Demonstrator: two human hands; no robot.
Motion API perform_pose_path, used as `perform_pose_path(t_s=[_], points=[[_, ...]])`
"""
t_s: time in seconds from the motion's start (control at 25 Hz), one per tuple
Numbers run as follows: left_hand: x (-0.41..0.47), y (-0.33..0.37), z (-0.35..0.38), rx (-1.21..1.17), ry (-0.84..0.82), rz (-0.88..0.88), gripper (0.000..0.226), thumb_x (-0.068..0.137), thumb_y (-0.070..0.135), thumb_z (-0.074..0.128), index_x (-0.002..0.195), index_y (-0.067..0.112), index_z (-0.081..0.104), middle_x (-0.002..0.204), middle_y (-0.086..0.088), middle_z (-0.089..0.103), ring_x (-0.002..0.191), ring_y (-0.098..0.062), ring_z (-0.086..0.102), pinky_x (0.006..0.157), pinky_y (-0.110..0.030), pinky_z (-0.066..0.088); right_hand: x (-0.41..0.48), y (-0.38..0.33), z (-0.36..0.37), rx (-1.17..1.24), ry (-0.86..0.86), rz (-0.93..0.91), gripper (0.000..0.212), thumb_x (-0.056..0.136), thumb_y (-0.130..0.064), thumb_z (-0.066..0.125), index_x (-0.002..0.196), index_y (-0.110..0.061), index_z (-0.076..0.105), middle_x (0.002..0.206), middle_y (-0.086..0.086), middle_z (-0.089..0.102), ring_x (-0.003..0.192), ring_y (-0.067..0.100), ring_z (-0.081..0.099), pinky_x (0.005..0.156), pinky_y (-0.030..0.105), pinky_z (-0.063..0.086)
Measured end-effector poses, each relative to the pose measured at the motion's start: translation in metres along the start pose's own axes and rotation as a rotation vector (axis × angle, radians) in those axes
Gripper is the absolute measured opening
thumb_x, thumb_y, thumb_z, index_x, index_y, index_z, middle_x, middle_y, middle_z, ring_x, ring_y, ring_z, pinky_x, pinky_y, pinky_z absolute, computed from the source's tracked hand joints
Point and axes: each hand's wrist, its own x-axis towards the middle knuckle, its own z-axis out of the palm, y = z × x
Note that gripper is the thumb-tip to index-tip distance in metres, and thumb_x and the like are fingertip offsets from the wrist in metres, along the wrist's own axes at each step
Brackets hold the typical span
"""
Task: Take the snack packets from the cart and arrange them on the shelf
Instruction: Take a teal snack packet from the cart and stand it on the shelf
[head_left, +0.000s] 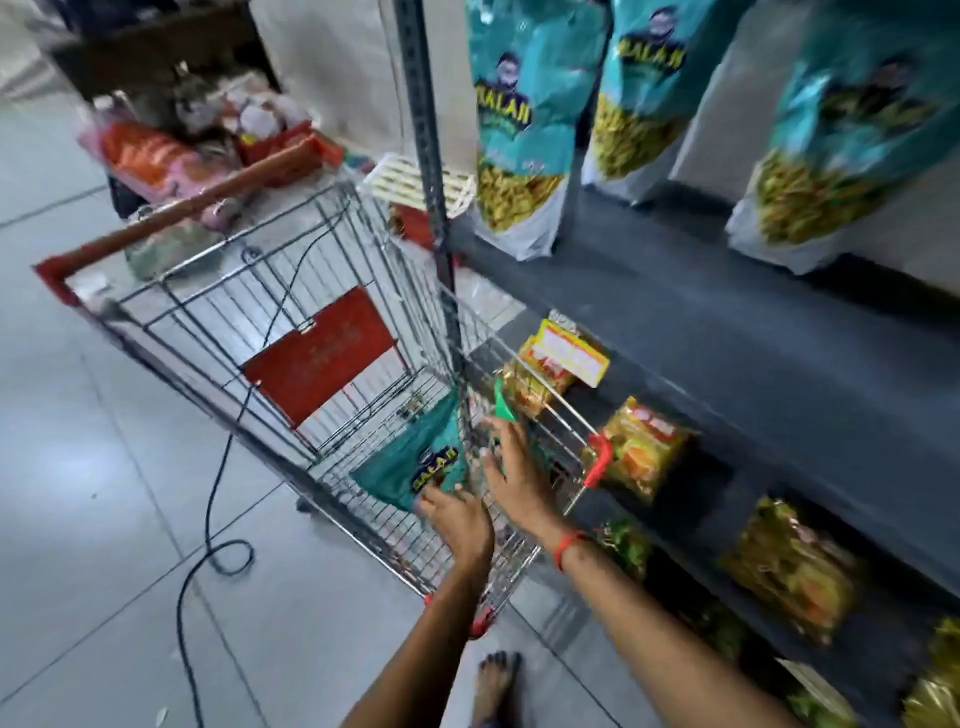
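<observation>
The left hand's (457, 512) grip pinches the teal printed snack packet (415, 467) inside the wire shopping cart (291, 291) to lift it; the right hand (511, 467) reaches in, fingers spread, grasping nothing.

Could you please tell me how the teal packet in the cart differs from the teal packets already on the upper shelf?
The teal packet in the cart lies slanted inside the cart, under the left hand; the teal packets on the upper shelf stand upright, untouched. The cart one is partly hidden by wire; the shelf ones show full fronts. All share teal colour and the same logo.
</observation>
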Motion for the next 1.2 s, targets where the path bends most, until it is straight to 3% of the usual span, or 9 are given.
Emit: perform_pose_path(t_s=[0.12,0.28,0.4,0.52,0.64,0.8,0.92,1.04,1.2], points=[[0.048,-0.016,0.002,-0.216,0.129,-0.333,0.045,0.086,-0.003,0.048,0.126,-0.016,0.034,0.135,-0.036,0.035,0.124,-0.047,0.039,0.106,-0.043,0.035,0.025,0.027,0.047,-0.016,-0.320,0.211,0.048,0.091,0.005,0.039,0.139,0.000,0.032,0.144,0.021,0.038,0.135,0.034,0.037,0.115,0.040,0.030],[0.097,-0.030,0.004,-0.272,0.124,-0.340,0.056,0.096,0.039,0.036,0.140,0.004,0.033,0.148,-0.014,0.040,0.136,-0.031,0.038,0.111,-0.033,0.033,0.056,0.059,0.089,-0.074,-0.374,0.358,0.049,0.088,0.009,0.043,0.136,0.002,0.033,0.130,0.028,0.052,0.119,0.039,0.054,0.099,0.043,0.047],[0.126,-0.037,0.009,-0.286,0.177,-0.303,0.056,0.095,0.045,0.032,0.134,0.007,0.043,0.143,-0.010,0.048,0.132,-0.028,0.045,0.105,-0.036,0.038,0.077,0.080,0.109,-0.187,-0.442,0.331,0.037,0.097,-0.002,0.037,0.134,0.003,0.040,0.136,0.028,0.048,0.126,0.039,0.049,0.107,0.042,0.040],[0.141,-0.044,0.015,-0.259,0.313,-0.312,0.039,0.095,0.038,0.033,0.118,0.014,0.053,0.142,-0.013,0.048,0.128,-0.030,0.046,0.110,-0.039,0.033,0.097,0.091,0.122,-0.255,-0.323,0.352,0.028,0.099,-0.032,0.038,0.107,-0.015,0.059,0.102,0.021,0.063,0.095,0.034,0.064,0.085,0.043,0.052],[0.148,-0.046,0.014,-0.378,0.209,-0.326,0.022,0.098,0.019,0.030,0.103,0.017,0.052,0.118,-0.015,0.059,0.112,-0.028,0.051,0.109,-0.040,0.039,0.109,0.099,0.126,-0.239,-0.466,0.371,0.032,0.097,-0.017,0.038,0.129,-0.022,0.042,0.081,-0.002,0.058,0.073,0.018,0.058,0.065,0.029,0.051],[0.148,-0.040,0.006,-0.342,0.241,-0.410,0.028,0.095,0.017,0.045,0.115,0.001,0.057,0.120,-0.016,0.063,0.105,-0.026,0.058,0.073,-0.028,0.048,0.107,0.095,0.126,-0.189,-0.422,0.441,0.025,0.096,-0.014,0.040,0.120,-0.020,0.047,0.086,-0.005,0.059,0.084,0.022,0.063,0.073,0.035,0.055],[0.136,-0.030,-0.004,-0.232,0.200,-0.426,0.033,0.096,0.019,0.045,0.122,0.002,0.055,0.125,-0.016,0.062,0.092,-0.022,0.060,0.069,-0.027,0.049,0.102,0.080,0.116,-0.114,-0.397,0.477,0.019,0.097,-0.021,0.042,0.110,-0.014,0.054,0.089,-0.001,0.065,0.090,0.025,0.065,0.083,0.038,0.054],[0.117,-0.010,-0.017,-0.117,0.180,-0.304,0.026,0.095,0.016,0.046,0.115,0.004,0.057,0.118,-0.015,0.065,0.075,-0.017,0.057,0.057,-0.022,0.048,0.091,0.057,0.094,-0.138,-0.385,0.415,0.024,0.093,-0.015,0.050,0.117,-0.012,0.051,0.115,0.013,0.066,0.101,0.028,0.063,0.085,0.037,0.052],[0.077,0.028,-0.038,0.082,0.031,0.046,0.027,0.087,-0.003,0.055,0.113,0.004,0.058,0.118,-0.015,0.066,0.085,-0.016,0.058,0.062,-0.018,0.050,0.068,0.014,0.039,-0.035,-0.263,0.157,0.045,0.085,0.001,0.061,0.125,-0.011,0.046,0.121,0.013,0.065,0.109,0.030,0.063,0.088,0.038,0.053]])
